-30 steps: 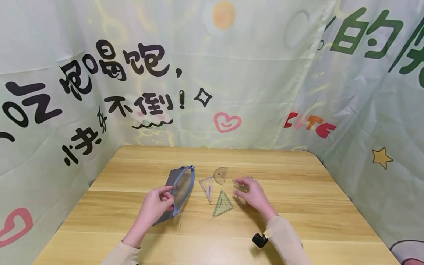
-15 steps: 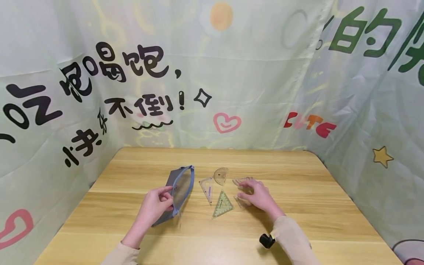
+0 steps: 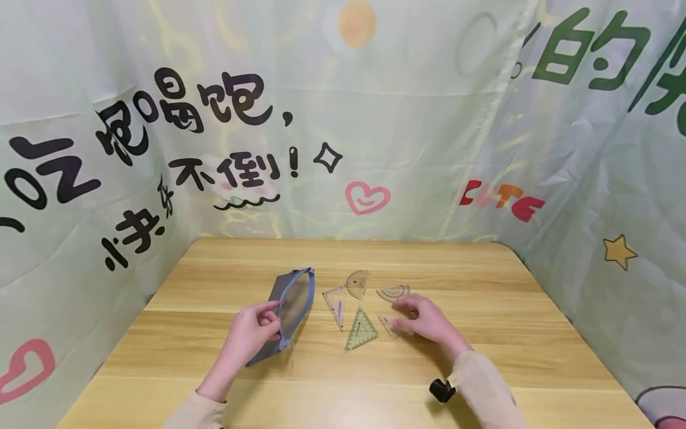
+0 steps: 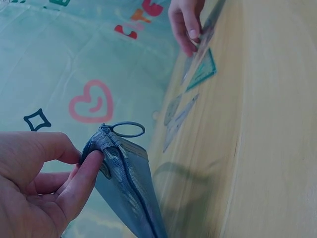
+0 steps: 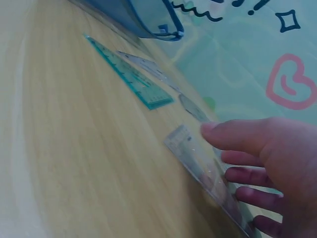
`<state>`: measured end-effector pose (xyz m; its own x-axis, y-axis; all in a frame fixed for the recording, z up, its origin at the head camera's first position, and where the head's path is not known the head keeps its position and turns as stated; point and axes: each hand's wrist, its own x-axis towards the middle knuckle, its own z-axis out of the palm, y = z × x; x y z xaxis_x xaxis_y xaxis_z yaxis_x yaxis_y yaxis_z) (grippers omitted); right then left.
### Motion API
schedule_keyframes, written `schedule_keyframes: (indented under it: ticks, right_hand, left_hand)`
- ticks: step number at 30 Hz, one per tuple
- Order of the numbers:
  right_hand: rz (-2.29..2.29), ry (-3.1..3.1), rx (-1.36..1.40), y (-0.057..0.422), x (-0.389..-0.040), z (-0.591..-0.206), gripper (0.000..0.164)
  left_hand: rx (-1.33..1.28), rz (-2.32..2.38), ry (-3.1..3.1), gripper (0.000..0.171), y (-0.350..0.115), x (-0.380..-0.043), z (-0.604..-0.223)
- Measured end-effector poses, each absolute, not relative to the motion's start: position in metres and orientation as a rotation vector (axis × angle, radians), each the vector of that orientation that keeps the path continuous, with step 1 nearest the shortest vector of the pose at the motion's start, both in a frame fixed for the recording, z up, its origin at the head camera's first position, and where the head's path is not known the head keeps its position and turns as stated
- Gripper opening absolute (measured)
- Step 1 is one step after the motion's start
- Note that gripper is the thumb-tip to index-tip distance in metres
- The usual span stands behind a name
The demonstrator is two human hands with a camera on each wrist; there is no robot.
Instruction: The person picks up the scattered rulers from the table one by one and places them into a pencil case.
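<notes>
My left hand (image 3: 252, 328) pinches the near edge of a blue zip pouch (image 4: 124, 183) between thumb and fingers; the pouch mouth gapes to the right. My right hand (image 3: 431, 322) hovers low over the table's right side, thumb and fingers apart. Beneath it lies a clear ruler-like piece (image 5: 190, 151), partly covered by the hand in the head view. A clear protractor (image 3: 393, 292) is just beyond the fingertips. Between the hands lie a green set square (image 3: 361, 332), a clear set square (image 3: 334, 304) and a second protractor (image 3: 357, 284).
The wooden table (image 3: 332, 393) has fabric walls (image 3: 418, 137) with printed letters and drawings close behind and on both sides. A black device (image 3: 442, 390) hangs at the right sleeve.
My right hand has drifted to the right and slightly nearer, uncovering the protractor and part of the clear piece. My left hand and the pouch have stayed put.
</notes>
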<state>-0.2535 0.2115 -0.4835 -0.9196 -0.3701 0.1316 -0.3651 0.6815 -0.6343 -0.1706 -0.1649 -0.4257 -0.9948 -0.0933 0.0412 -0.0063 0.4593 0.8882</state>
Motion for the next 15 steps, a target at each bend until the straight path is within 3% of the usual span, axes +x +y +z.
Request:
schedule_keyframes:
  ticks: [15]
  right_hand:
    - [-1.076,2.72,-0.709,0.224,-0.251,-0.486,0.065]
  left_hand:
    - [0.095,-1.595,-2.619,0.048,-0.168,-0.17,-0.427]
